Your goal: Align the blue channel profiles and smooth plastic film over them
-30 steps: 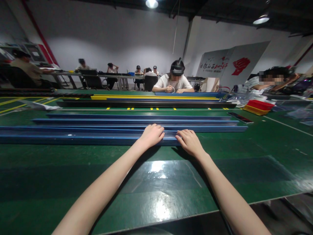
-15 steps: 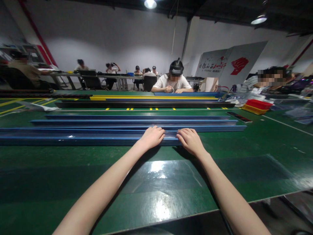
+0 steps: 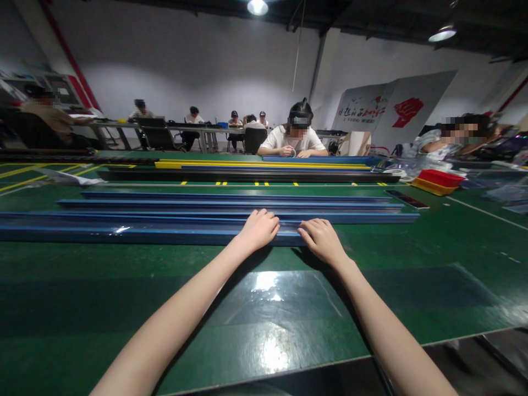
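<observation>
Both arms reach forward over a green table to the nearest long blue channel strip [image 3: 157, 231], which runs left out of view. My left hand [image 3: 260, 228] has its fingers bent over the strip near its right end. Close beside it, my right hand [image 3: 320, 237] grips that end, thumb on the near side and fingers over the top. A narrow stretch of the strip shows between the hands. Just behind lie several more blue strips [image 3: 231, 204], parallel to it. The undersides of my fingers are hidden.
Yellow strips [image 3: 264, 164] and a black strip [image 3: 247, 176] lie farther back. At the right are a dark phone-like slab [image 3: 407, 199] and red and yellow trays [image 3: 439, 180]. A clear sheet [image 3: 284, 297] lies nearer me. A person [image 3: 293, 135] sits opposite.
My hands stay in the same place on the near blue strip. The view has shifted slightly left. A person far back has lowered their raised arms.
</observation>
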Available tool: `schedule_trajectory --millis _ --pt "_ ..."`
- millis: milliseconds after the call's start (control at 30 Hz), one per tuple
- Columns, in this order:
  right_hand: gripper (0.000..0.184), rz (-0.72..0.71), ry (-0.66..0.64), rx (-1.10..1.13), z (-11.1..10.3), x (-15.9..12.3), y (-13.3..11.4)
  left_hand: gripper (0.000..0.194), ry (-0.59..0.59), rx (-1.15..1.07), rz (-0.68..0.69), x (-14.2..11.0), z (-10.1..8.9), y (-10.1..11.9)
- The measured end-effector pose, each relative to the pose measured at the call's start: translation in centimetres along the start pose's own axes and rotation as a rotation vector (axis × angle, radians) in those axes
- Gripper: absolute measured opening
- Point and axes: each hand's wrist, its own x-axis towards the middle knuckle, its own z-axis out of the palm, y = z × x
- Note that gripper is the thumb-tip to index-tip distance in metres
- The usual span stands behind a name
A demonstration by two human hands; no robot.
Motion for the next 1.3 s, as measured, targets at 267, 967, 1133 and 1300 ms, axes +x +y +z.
schedule_trajectory --millis 267,967,1133,1300 --pt "0.036 -0.099 0.006 0.062 0.1 0.0 -0.3 0.028 -0.026 -0.076 0.088 0.1 0.8 0.3" --pt "0.033 -0.036 0.042 0.059 0.2 -0.1 0.3 0.028 0.021 0.011 -0.004 -0.1 0.5 0.2" --pt "0.036 -0.103 0.011 0.076 0.4 -0.1 -0.1 0.026 0.006 -0.072 0.113 0.0 1.1 0.3" --pt "0.035 -0.050 0.046 -0.017 0.3 -0.1 0.3 0.027 -0.014 -0.047 0.082 -0.1 0.9 0.1"
